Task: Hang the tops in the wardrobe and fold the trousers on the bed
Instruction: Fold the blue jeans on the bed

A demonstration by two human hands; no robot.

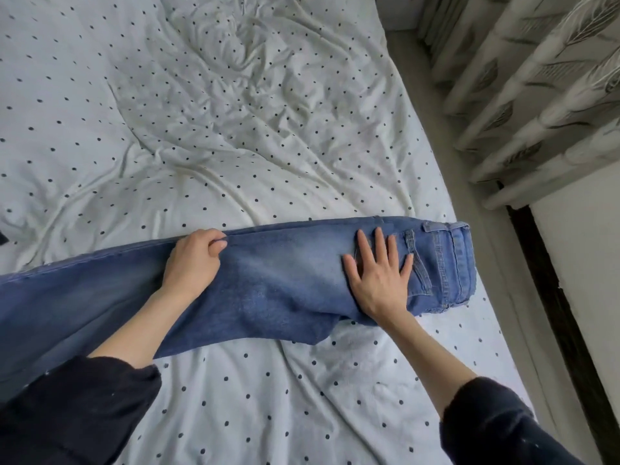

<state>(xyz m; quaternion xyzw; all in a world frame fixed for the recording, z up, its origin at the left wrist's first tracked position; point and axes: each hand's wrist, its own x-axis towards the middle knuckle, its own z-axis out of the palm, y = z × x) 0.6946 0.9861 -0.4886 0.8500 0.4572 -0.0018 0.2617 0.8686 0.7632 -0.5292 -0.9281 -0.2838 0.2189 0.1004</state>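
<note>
Faded mid-blue denim jeans point(275, 283) with paler worn patches; white bed sheet point(235, 129) dotted with small dark spots; black sleeves point(77, 411); at two o'clock, cream curtains point(536, 78) with grey-brown feather print

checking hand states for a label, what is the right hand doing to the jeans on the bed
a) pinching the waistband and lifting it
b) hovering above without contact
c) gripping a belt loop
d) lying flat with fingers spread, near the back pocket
d: the right hand lies flat with fingers spread on the jeans beside the back pocket, while the left hand pinches the far edge of the leg.
</note>
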